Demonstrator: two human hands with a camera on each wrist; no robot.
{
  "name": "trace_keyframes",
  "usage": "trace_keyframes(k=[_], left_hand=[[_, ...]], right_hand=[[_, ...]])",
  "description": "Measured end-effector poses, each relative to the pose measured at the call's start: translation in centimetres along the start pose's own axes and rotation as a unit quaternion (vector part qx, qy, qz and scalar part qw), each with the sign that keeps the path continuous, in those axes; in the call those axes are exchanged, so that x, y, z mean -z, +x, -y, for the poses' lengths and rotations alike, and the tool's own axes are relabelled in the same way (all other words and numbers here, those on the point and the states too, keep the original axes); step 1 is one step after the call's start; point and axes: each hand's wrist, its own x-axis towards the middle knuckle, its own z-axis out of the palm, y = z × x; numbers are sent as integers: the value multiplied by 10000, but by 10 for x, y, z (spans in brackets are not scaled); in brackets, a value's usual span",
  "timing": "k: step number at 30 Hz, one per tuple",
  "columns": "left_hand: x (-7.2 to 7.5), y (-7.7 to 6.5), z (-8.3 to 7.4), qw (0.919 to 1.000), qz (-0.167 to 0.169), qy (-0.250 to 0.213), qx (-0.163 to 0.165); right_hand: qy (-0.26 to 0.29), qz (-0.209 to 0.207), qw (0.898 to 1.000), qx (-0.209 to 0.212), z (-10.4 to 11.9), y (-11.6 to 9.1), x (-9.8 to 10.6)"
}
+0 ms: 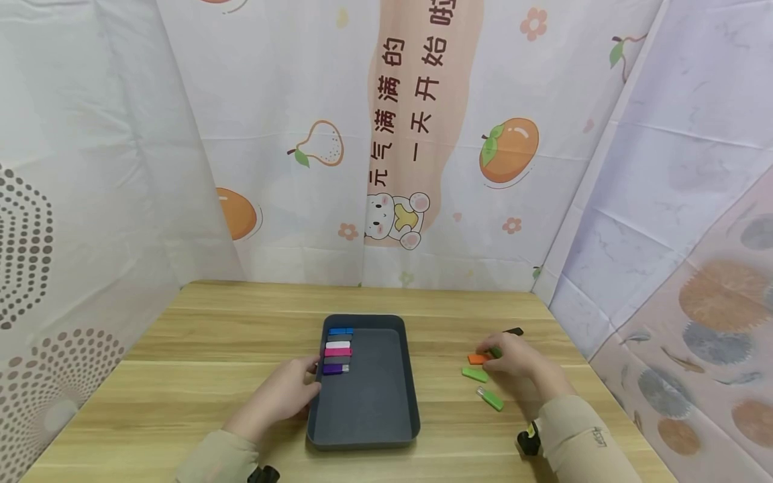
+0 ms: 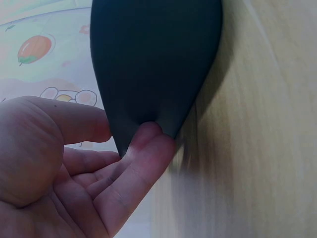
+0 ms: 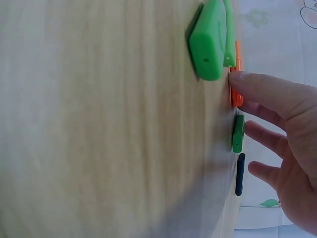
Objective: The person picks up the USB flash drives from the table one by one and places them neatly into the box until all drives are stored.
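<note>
- We see the left hand [image 1: 288,391] at the near-left part of the grey tray [image 1: 377,396], its thumb at the rim and its fingertips pressed to the outer wall, so it grips the tray's edge.
- We see the right hand [image 1: 513,354] low over the worktop [image 1: 241,335], right of the tray, pinching the orange stick [image 1: 476,359] between thumb and forefinger; how firmly, we cannot tell.
- Just beside its other fingers we find the dark green stick [image 3: 238,136], with the black stick [image 3: 240,173] beyond it.
- Nearer to us than the orange stick lie the capped light green stick [image 1: 474,374] and, closer still, the light green stick with a bare metal plug [image 1: 492,400].
- Inside the tray, along its left wall, we count six sticks in a column, from far to near: blue [image 1: 341,331], dark grey, white [image 1: 337,345], pink [image 1: 338,352], grey [image 1: 337,361] and purple [image 1: 333,369], whose metal plug points right.
- Behind the worktop we have a fruit-printed curtain [image 1: 272,87].
</note>
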Motion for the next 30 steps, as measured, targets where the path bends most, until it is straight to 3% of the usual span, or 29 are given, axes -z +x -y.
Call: trace_keyframes(k=[8, 16, 30], left_hand=[[1, -1, -1, 10000, 24, -10, 17], [0, 0, 0, 10000, -4, 43, -21], [0, -1, -1, 10000, -1, -17, -7]], right_hand=[[-139, 3, 9999, 66, -1, 2, -2], [-822, -245, 9963, 93, -2, 3, -3], [-738, -283, 9967, -201, 1, 2, -7]])
